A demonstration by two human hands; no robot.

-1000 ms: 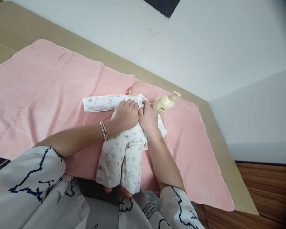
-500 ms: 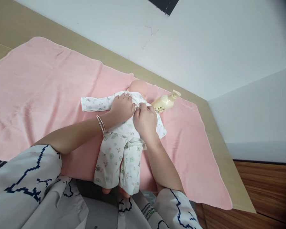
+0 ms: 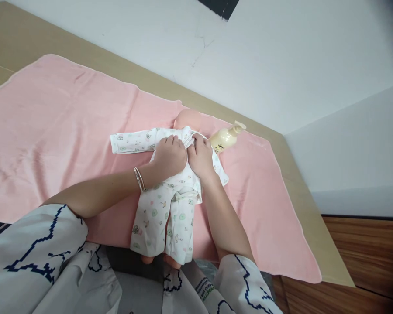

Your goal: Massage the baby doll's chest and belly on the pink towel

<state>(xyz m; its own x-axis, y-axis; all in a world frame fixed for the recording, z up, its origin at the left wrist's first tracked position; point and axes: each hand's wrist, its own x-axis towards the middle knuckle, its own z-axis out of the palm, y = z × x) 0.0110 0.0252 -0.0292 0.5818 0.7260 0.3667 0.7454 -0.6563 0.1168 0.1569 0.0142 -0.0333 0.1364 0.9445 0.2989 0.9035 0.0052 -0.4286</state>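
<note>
Pinching already-trousered doll's not-yet-smooth top near table's far edge with right hand, resting left hand there, grip unclear.

Left hand; right hand; both on shirt

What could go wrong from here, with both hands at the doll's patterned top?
The pump bottle is close beside the right hand, so a sideways movement might knock it. The doll has its feet at the near edge of the pink blanket, so a tug toward the person could slide it. The bangles by the left hand are near the patterned clothing and might snag.
</note>
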